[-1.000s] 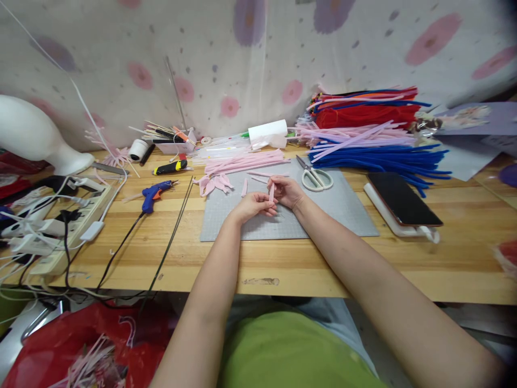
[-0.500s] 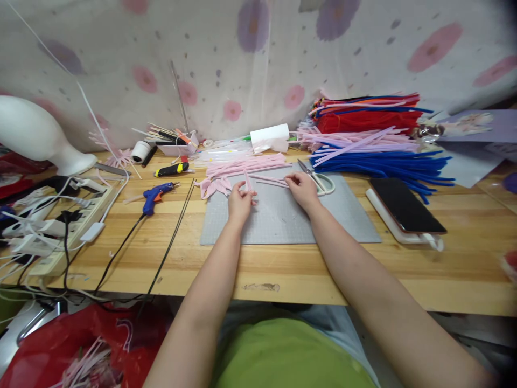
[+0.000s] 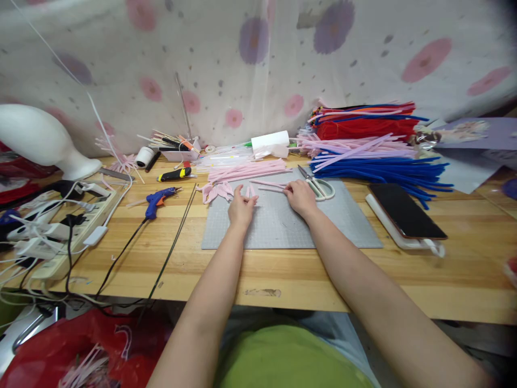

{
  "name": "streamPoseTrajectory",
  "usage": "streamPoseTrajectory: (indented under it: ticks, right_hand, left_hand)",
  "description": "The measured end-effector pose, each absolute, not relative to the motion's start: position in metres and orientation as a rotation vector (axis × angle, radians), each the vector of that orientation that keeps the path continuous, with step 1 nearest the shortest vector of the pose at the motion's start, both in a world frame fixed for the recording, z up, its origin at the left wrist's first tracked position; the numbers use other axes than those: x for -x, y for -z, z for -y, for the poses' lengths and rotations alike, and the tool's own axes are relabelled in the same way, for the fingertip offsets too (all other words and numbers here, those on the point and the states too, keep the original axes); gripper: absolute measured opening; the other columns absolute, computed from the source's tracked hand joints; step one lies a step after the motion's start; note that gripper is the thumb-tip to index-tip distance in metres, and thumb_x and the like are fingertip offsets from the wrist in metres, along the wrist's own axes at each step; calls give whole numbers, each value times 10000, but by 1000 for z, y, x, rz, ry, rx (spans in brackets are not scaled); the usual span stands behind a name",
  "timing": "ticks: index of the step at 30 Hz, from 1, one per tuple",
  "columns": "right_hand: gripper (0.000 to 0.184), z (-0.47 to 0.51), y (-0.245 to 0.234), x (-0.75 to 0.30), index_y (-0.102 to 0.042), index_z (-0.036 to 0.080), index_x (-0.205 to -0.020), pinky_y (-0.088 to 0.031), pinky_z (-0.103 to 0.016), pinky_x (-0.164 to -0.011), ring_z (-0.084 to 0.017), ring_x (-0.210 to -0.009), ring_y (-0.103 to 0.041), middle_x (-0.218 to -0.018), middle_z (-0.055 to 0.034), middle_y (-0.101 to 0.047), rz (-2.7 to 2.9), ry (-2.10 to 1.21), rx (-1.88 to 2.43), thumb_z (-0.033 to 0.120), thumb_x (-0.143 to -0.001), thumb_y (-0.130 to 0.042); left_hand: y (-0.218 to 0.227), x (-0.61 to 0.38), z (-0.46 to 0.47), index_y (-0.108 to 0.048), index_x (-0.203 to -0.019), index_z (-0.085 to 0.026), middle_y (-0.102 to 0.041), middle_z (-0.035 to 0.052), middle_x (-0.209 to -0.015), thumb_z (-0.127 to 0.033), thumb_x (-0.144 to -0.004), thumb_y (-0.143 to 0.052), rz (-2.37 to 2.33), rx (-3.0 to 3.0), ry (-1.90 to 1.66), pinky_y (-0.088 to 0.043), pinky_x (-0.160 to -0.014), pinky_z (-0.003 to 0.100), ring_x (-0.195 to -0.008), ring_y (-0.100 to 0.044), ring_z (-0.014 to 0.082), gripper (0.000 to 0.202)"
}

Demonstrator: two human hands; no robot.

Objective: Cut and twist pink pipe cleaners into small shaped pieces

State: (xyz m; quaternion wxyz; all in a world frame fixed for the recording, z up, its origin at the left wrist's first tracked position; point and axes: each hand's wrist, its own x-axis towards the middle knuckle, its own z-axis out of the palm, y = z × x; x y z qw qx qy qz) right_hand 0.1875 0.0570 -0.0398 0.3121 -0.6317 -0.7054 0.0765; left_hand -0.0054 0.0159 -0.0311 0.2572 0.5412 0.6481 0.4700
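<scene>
My left hand [image 3: 241,209] pinches a short pink pipe cleaner [image 3: 252,189], which looks bent, over the left half of the grey cutting mat [image 3: 278,231]. To its right, the fingers of my right hand [image 3: 301,197] are closed on the right ends of thin pink pipe cleaner lengths [image 3: 269,185] lying on the mat. Folded pink petal-like shapes [image 3: 217,192] lie just left of my left hand. Scissors [image 3: 319,186] with pale handles rest beyond my right hand. Behind both hands is a row of pink pipe cleaners [image 3: 246,170].
Blue pipe cleaners [image 3: 383,173] and red bundles [image 3: 365,128] are piled at back right, near a phone [image 3: 407,210]. Leftward are dark thin rods [image 3: 173,242], a blue glue gun [image 3: 157,202], a yellow-black cutter [image 3: 174,174] and a cabled power strip [image 3: 86,229].
The pink piece at my left fingers stood taller before and now shows lower and bent. My right hand stays at the pink lengths. The whole view has shifted slightly.
</scene>
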Motion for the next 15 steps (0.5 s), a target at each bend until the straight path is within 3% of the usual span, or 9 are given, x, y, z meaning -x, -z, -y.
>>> streamPoseTrajectory:
  ticks: [3,6,8,10,13,15]
  right_hand:
    - [98,-58,37,-187,-554,179,-698,-381,-332,-711,-192,-782,-489,-797,-77,-565,1635,-395,1530,260,-747,-526]
    - [152,-53,29,-184,-499,186,-687,-355,-257,-516,-113,-551,-434,-687,-24,-559,1420,-913,1339,324,-735,-544]
    - [200,-48,24,-181,-493,182,-702,-281,-216,-418,-68,-446,-360,-648,-1,-565,1356,-1256,1164,356,-702,-592]
    - [226,-42,20,-180,-529,168,-727,-262,-192,-389,-50,-434,-376,-636,4,-580,1318,-1503,1068,324,-639,-667]
    - [273,-38,18,-183,-599,143,-817,-343,-169,-431,-61,-516,-495,-649,-8,-607,1251,-1791,1021,226,-584,-716]
    - [282,-37,17,-187,-618,132,-843,-379,-161,-462,-59,-534,-522,-642,-9,-613,1218,-1910,985,190,-584,-714]
  left_hand:
    - [31,13,-19,-388,-1198,-178,-574,11,-776,-380,-788,-488,-1785,-1313,-1617,-383,-637,202,-661,-537,104,468]
    - [27,16,-17,-437,-1151,-158,-546,83,-952,-329,-836,-398,-1872,-1347,-1763,-411,-711,218,-801,-538,119,361]
    - [23,13,-13,-457,-1158,-157,-520,119,-1075,-296,-840,-395,-1878,-1547,-1730,-405,-824,263,-963,-513,152,352]
    - [19,6,-9,-479,-1173,-180,-478,123,-1201,-265,-831,-418,-1813,-1831,-1605,-342,-954,329,-1144,-422,187,357]
    - [16,-3,-4,-524,-1156,-225,-433,87,-1304,-214,-815,-450,-1673,-2180,-1334,-198,-1061,425,-1286,-277,211,349]
    - [16,-7,-4,-546,-1132,-237,-461,76,-1291,-208,-816,-454,-1591,-2288,-1202,-156,-1075,452,-1292,-281,208,330]
